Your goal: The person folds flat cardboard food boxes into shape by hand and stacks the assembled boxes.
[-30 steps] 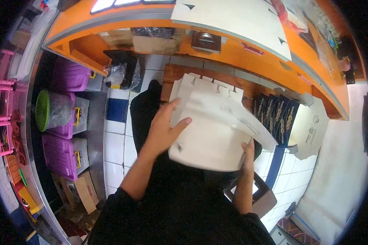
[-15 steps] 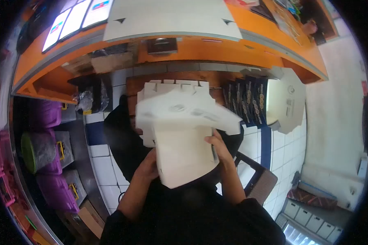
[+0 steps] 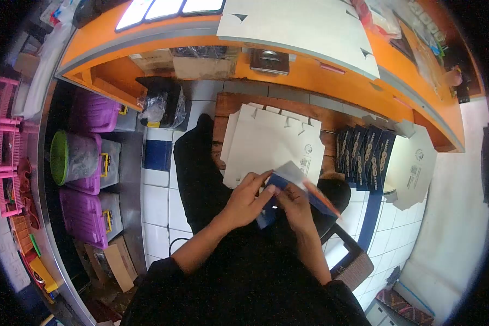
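Orange counter (image 3: 304,76) across upper view. Floor (image 3: 156,209) of white tiles with dark-blue ones. Whitish wall (image 3: 456,217) at right. Wooden-plank table (image 3: 225,103) before counter. Left shelf (image 3: 131,201), poorly lit, seems metal.

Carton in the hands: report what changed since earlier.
The carton has been turned, showing blue instead of its pale inside. The left hand and right hand, earlier apart at its sides, have drawn together, still holding it. The white sheets and dark boxes stayed put.

Black on black from where I'm standing: a black top (image 3: 244,280), loose sleeves (image 3: 165,280) finishing near the elbows, then bare forearms (image 3: 201,247), bare left hand (image 3: 245,202), bare right hand (image 3: 295,209), and dark trousers (image 3: 193,157) below!
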### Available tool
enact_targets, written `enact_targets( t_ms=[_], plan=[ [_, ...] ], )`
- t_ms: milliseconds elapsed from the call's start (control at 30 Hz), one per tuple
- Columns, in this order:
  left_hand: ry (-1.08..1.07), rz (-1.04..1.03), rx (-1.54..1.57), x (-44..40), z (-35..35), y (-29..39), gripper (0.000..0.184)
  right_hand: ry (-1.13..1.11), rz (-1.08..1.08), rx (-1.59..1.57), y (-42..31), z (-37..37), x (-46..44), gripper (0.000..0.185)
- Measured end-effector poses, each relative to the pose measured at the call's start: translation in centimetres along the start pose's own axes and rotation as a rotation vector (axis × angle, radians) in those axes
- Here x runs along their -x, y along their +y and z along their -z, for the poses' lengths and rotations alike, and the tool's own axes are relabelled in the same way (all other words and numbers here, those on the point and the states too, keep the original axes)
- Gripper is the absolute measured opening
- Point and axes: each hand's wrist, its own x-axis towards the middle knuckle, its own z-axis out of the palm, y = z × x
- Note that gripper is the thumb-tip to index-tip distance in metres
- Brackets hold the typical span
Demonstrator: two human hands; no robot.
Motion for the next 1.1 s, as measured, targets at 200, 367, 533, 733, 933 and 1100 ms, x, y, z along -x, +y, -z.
enact_targets(
  t_ms=[200,367,533,733,933,1100],
  plan=[
    [0.309,-0.466,-0.495,1.2,-1.1,1.0,0.065,0.095,0.007,-0.702,-4.6,-0.7,0.0,0.017],
    [0.378,-0.709,-0.542,0.8,-0.7,-1.2,0.060,0.102,0.042,-0.783,-4.7,-0.3,-0.8,0.019],
    [0.430,-0.633,-0.135,1.4,-0.2,-1.2,0.047,-0.041,0.049,-0.857,-5.5,-0.7,-0.2,0.031],
    [0.456,-0.633,-0.416,0.0,-0.7,-0.1,0.045,-0.095,0.033,-0.903,-5.4,-2.9,0.4,0.033],
    [0.394,-0.485,-0.457,0.0,-0.8,0.2,0.063,-0.092,-0.004,-0.900,-2.6,-3.2,0.7,0.038],
    [0.515,-0.687,-0.306,0.4,-0.4,0.0,0.074,0.098,0.357,0.133,-2.4,-1.7,0.9,0.034]
  ],
)
